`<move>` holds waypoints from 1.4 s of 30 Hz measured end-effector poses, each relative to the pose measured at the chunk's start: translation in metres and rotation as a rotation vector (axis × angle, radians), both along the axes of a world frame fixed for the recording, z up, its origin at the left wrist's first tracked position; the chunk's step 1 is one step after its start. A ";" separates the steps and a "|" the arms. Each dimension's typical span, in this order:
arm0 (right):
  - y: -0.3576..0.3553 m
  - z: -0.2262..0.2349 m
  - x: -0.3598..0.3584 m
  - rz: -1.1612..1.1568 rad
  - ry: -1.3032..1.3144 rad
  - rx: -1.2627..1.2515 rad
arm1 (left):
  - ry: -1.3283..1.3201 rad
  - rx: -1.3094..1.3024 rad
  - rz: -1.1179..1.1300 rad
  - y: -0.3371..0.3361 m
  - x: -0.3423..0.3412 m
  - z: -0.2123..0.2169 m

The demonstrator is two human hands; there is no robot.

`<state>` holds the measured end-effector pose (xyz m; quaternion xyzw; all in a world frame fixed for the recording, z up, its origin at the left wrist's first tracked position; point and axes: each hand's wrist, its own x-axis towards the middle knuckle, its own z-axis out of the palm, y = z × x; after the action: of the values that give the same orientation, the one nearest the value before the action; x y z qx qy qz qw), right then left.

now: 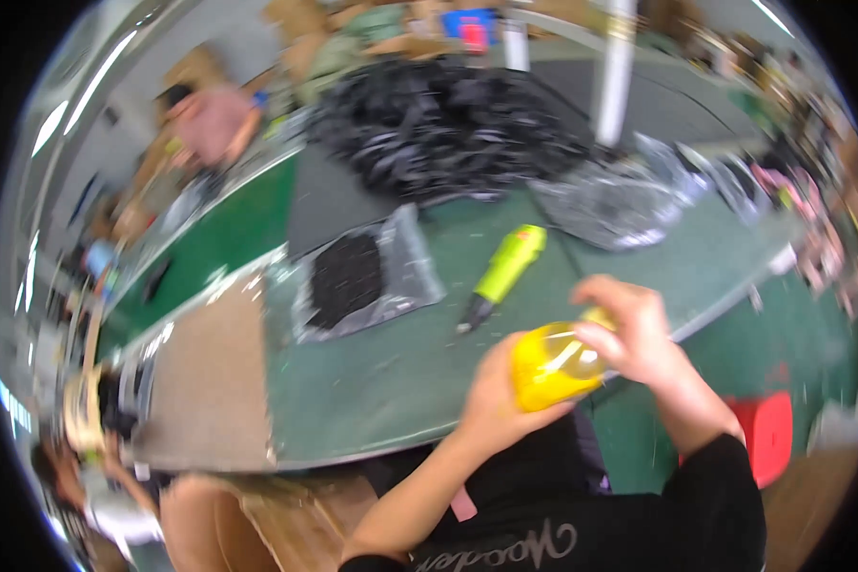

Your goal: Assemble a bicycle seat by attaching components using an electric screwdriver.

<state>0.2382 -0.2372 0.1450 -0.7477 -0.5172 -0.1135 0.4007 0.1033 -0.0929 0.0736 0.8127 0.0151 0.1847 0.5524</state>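
My left hand [494,393] is wrapped round a clear bottle [548,372] of yellow liquid, tilted over the near edge of the table. Curled over the bottle's yellow cap [596,317] are the thumb and fingers of my right hand [637,329]. Just beyond the bottle lies a lime-green tool [510,267] with a dark narrow end; its exact kind is unclear. To its left rests a clear plastic bag [412,257] with small black pieces [346,279] inside.
A large heap of black strips [439,124] covers the far side of the green table [353,400]. Crumpled clear plastic [610,205] lies at right, near a white post [616,76]. Brown board [210,372] is at left. A red stool [765,434] stands right. Two people sit at left.
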 end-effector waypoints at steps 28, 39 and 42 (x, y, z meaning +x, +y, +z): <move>-0.061 -0.021 0.150 -0.871 -0.110 -0.230 | 1.011 -0.431 0.930 -0.106 -0.465 -0.363; 0.121 -0.127 -0.035 0.469 0.515 -0.200 | 1.158 -0.310 0.830 -0.035 -0.446 -0.318; 0.137 -0.148 -0.036 0.505 0.627 -0.299 | 1.246 -0.315 0.804 -0.019 -0.445 -0.301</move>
<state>0.2024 -0.0999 -0.0032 -0.6459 -0.5478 0.2973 0.4409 -0.3414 -0.1119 -0.2272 0.6102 0.6458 -0.1257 0.4413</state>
